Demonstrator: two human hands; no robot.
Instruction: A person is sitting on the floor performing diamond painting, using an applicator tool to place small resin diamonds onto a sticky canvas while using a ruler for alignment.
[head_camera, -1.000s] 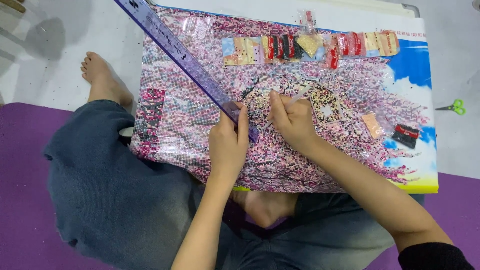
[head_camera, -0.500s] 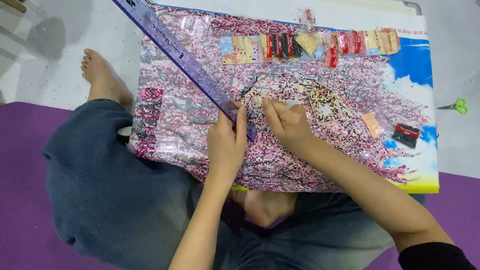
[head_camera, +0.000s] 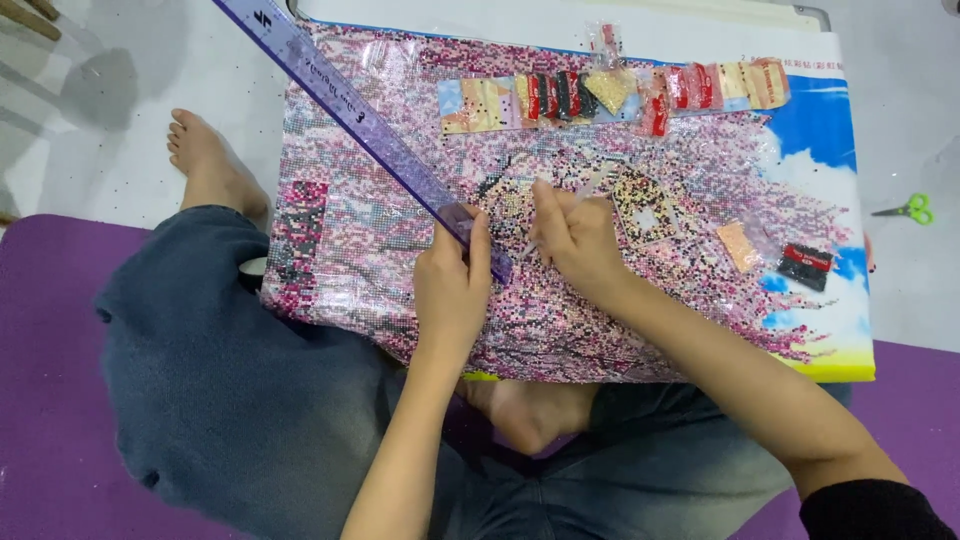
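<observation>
Fingers (head_camera: 478, 240) atop purple ruler's (head_camera: 350, 110) near end

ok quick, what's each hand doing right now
Left hand: fingers closed down on the end of the purple ruler, pressing it to the canvas.
Right hand: closed around a white pen.

We see our right hand (head_camera: 580, 240) slide a little to the left and then come back, and the thin white pen (head_camera: 585, 190) in it now tips up more than it did a moment ago. Our left hand (head_camera: 452, 285) creeps a tiny bit to the left on the purple ruler (head_camera: 360, 125), whose far end now sits a bit lower in the picture.
</observation>
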